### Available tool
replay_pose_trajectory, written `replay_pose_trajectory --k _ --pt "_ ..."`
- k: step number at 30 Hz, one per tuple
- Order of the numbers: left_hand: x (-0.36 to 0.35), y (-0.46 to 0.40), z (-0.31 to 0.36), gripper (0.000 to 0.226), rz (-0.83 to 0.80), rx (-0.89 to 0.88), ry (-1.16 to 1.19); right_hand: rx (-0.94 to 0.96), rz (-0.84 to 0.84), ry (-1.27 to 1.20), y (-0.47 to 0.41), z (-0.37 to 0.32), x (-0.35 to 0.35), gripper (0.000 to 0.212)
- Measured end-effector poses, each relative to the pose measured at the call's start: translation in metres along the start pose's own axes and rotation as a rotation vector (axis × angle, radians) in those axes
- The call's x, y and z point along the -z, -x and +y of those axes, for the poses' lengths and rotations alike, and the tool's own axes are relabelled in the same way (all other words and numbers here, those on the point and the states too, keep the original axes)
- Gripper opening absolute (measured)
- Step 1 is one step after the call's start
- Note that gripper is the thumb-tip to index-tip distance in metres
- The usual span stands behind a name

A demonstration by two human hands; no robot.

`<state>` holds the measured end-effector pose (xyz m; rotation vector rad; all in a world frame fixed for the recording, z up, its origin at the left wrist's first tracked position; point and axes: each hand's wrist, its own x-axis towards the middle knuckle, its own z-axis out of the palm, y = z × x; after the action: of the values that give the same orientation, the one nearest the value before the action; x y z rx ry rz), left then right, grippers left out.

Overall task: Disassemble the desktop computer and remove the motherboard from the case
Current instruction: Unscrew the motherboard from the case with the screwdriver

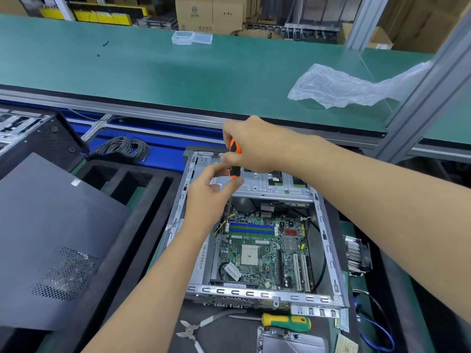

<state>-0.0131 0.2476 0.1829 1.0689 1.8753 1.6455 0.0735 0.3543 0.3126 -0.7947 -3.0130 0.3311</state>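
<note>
The open silver computer case lies on the work mat with its green motherboard still inside, the white CPU socket and blue memory slots showing. My right hand grips an orange and black screwdriver, held upright over the far left part of the case above the metal drive bracket. My left hand is just below it, thumb and fingers curved around the lower end of the handle. The screwdriver's shaft runs down behind my left hand, and its tip is hidden.
The removed grey side panel lies at left on black foam. In front of the case lie a yellow and green screwdriver and cutting pliers. A heatsink with fan sits at right. A cable coil lies behind.
</note>
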Motion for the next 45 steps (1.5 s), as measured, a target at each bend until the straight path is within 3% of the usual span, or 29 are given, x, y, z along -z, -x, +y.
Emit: replay_pose_trajectory --k 6,14,21,27,32,37,42,45 --pt "0.002 0.014 -0.021 0.021 0.061 0.137 0.011 -0.068 0.064 -0.093 0.016 0.025 0.001 0.021" --pt "-0.004 0.034 -0.038 0.048 0.001 0.161 -0.06 -0.348 0.186 -0.408 0.064 0.092 -0.006 0.019" --pt "-0.014 0.031 -0.049 0.058 -0.093 0.431 0.103 -0.622 0.366 -0.66 0.14 0.167 -0.04 0.02" --pt "-0.041 0.034 -0.067 0.052 -0.047 0.636 0.166 -0.766 0.473 -0.883 0.199 0.197 -0.075 0.017" --pt "-0.057 0.043 -0.08 0.052 -0.029 0.833 0.076 -0.867 0.525 -1.056 0.228 0.207 -0.088 0.015" --pt "-0.064 0.037 -0.073 0.06 -0.177 1.1 0.274 -0.912 0.54 -1.221 0.242 0.21 -0.094 0.016" --pt "-0.075 0.029 -0.074 0.068 -0.264 1.104 0.351 -0.91 0.497 -1.242 0.245 0.209 -0.097 0.015" --pt "-0.081 0.028 -0.079 0.053 -0.283 1.058 0.329 -0.902 0.5 -1.223 0.243 0.208 -0.096 0.014"
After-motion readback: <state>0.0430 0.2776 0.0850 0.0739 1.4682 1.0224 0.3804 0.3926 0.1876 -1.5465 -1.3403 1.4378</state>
